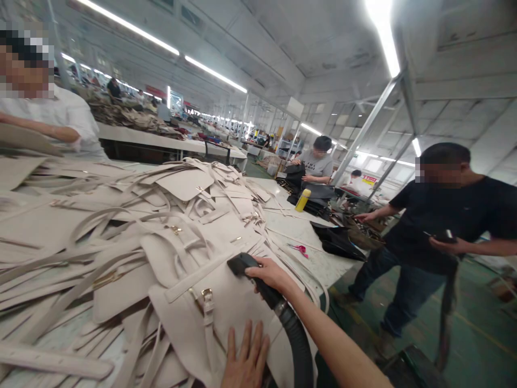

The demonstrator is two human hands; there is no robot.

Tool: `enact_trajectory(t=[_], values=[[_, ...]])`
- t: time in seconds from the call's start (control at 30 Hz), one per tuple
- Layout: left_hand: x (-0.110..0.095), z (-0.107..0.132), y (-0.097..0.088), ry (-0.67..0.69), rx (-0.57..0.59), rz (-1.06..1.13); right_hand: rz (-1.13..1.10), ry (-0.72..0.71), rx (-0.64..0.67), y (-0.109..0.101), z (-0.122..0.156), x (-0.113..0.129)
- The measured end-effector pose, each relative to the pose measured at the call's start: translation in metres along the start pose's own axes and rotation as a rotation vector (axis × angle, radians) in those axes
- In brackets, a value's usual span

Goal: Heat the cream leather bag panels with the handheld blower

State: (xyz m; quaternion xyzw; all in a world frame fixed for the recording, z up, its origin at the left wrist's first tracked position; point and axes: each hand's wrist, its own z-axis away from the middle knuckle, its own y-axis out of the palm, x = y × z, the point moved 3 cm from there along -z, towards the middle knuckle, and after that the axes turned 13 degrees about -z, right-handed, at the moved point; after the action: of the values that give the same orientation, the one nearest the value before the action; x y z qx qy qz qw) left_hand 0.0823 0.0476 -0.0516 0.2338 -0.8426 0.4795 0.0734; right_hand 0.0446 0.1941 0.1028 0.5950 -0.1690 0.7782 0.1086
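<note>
My right hand (270,276) is closed around a black nozzle (242,264) on a ribbed black hose (299,345). The nozzle's tip rests on a beige leather bag panel (234,307) with a gold buckle (207,294) and strap. My left hand (245,358) lies flat on the same panel near the table's front edge, fingers stretched out. The panel sits on top of a large heap of beige bag pieces and straps (133,231).
A person in black (440,215) stands right of the table holding a phone. Another person in grey (317,164) works farther back near a yellow bottle (302,200) and black bags (339,240). A person in white (48,118) is at far left.
</note>
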Motion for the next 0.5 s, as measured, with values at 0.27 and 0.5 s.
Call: enact_trajectory(t=[0.27,0.5], values=[[0.01,-0.014,-0.022,0.088,0.462,0.381,0.141,-0.096,-0.068,0.033,-0.054,0.034],[0.013,-0.022,-0.032,0.068,0.504,0.543,0.203,-0.1,0.221,0.085,0.028,0.034]])
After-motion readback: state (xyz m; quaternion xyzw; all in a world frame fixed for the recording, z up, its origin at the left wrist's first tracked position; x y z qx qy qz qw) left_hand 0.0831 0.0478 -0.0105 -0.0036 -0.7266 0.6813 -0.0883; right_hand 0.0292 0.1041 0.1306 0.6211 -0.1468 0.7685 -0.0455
